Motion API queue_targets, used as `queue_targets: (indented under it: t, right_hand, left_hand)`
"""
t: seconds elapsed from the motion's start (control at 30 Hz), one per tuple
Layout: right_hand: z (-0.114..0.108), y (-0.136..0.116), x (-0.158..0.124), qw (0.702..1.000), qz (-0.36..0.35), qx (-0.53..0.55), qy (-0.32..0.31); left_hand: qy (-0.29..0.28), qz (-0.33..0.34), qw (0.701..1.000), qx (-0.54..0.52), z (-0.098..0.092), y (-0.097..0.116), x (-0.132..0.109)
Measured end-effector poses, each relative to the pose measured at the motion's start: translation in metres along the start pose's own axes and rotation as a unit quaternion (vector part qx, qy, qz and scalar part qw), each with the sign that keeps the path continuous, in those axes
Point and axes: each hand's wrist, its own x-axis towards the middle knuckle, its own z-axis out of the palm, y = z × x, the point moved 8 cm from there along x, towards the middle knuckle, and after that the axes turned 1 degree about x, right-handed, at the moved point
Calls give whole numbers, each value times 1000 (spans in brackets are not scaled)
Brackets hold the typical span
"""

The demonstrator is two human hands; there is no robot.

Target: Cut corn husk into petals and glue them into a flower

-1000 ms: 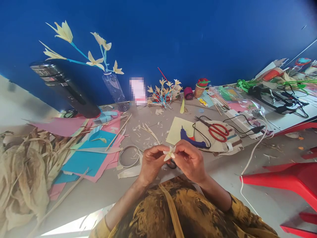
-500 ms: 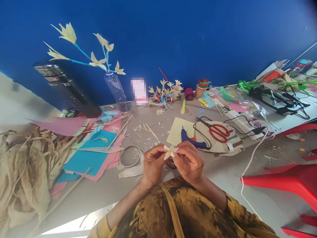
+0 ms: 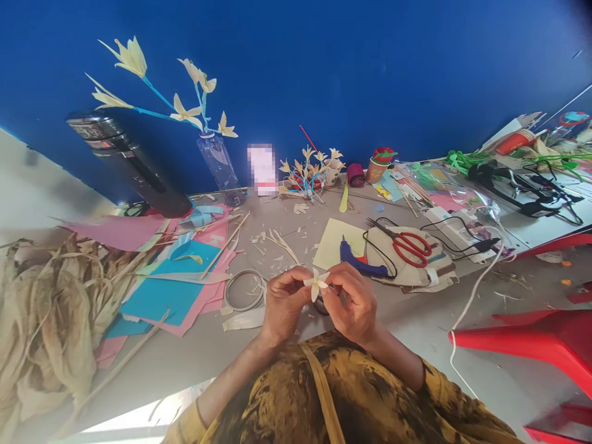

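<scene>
White flower (image 3: 316, 284) pinched between left hand (image 3: 284, 302) and right hand (image 3: 354, 302)

Step in hand, as judged: shaping or fixing petals at fingertip level; which of the two, cannot tell. Next move seems to call for a light, steady pinch on both sides, since the petals look thin and likely to crease or tear.

Flower sits right between the hands, in front of the torso, petals spread toward the camera. Left hand: thumb and forefinger grasping it at its left side. Right hand: thumb and forefinger gripping at its right side, other fingers curled. Base of flower hidden, so any stem there can't be confirmed.

Nearby: blue glue gun (image 3: 365, 264) just beyond the right hand, red-handled scissors (image 3: 411, 250) farther right on a cloth pad (image 3: 437, 279). Grey ring (image 3: 241, 308) lies left of the left hand. Similar flowers on blue stems stand in a clear bottle (image 3: 217, 161), well apart, back left.
</scene>
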Motion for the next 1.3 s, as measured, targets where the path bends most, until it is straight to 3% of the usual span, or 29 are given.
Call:
queue_targets:
  t: [0.2, 0.43, 0.67, 1.03, 1.3]
  right_hand:
    - [2, 1, -2, 1000, -5, 3, -18]
    - [5, 12, -5, 998, 38, 17, -38]
    - [8, 19, -7, 993, 83, 65, -52]
    - [4, 23, -10, 990, 105, 93, -1]
    - [0, 21, -7, 992, 95, 85, 1]
  left_hand:
    - [0, -6, 1000, 7, 0, 1, 1]
    - [-10, -26, 1000, 0, 3, -2, 0]
    - [-11, 1, 1000, 16, 6, 3, -1]
    - [-2, 8, 998, 55, 10, 11, -3]
    - [-61, -112, 992, 5, 14, -2, -7]
